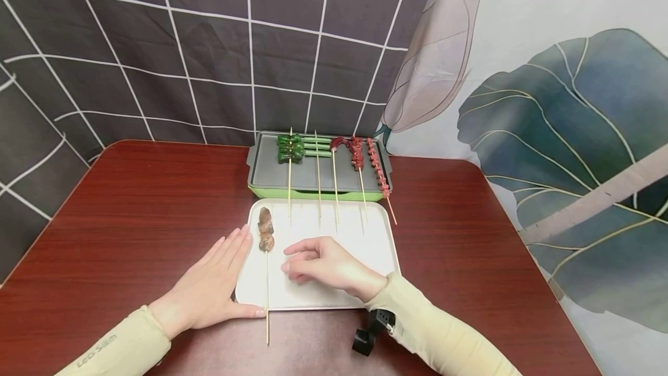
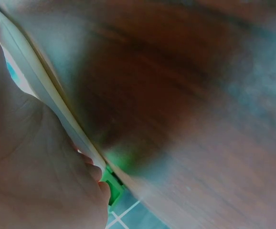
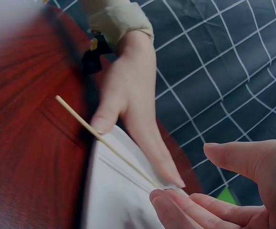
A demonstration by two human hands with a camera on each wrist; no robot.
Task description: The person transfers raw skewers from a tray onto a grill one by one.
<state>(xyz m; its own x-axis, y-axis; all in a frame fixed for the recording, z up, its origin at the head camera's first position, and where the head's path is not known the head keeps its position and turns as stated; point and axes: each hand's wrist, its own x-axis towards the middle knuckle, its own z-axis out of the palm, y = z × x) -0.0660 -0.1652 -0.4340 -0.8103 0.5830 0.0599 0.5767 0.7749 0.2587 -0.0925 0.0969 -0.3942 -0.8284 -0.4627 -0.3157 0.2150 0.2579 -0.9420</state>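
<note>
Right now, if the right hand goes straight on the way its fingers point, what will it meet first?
The right hand points left over the white tray. It would most likely first meet the stick of the brown skewer lying on the tray; the left hand lies just beyond. How high the fingers hover is unclear.

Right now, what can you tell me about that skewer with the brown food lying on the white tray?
The brown skewer is a thin pale wooden stick with brownish lumps threaded near its far end. It lies flat along the white tray's left side, its bare end jutting past the near rim over the table. The left hand rests beside it; whether it touches is unclear.
</note>
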